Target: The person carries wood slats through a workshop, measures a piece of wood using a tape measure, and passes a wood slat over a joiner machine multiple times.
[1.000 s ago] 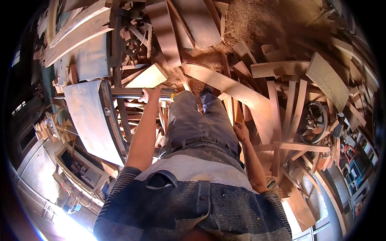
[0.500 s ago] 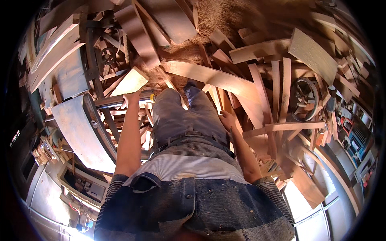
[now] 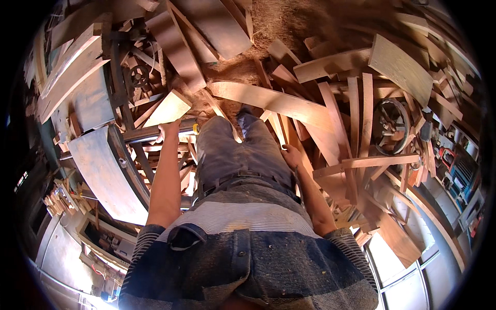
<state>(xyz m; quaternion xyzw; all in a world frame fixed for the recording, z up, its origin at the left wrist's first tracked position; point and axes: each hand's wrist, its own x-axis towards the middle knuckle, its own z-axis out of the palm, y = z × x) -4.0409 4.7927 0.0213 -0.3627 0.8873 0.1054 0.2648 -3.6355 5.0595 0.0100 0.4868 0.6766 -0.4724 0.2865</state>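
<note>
My left hand [image 3: 168, 131] is closed around a dark metal rail [image 3: 147, 133] that sticks out from the side of a machine. A yellow cap [image 3: 196, 128] marks the rail's end, near my left leg. The machine's pale metal table [image 3: 106, 170] lies to the left of that hand. My right hand [image 3: 292, 156] hangs beside my right thigh with its fingers curled in. A small dark bit shows at its fingertips, too small to name. Just past the left hand, a light-coloured board [image 3: 169, 107] rests on the wood pile.
Offcuts and boards heap up around my legs, among them a long plank [image 3: 274, 99] ahead. A handwheel [image 3: 392, 126] stands amid the wood on the right. Sawdust [image 3: 279, 23] covers the floor at the far side. More planks [image 3: 75, 72] lie stacked at far left.
The view has shifted very slightly. Both hands stay in nearly the same places, the left one still on the rail.
</note>
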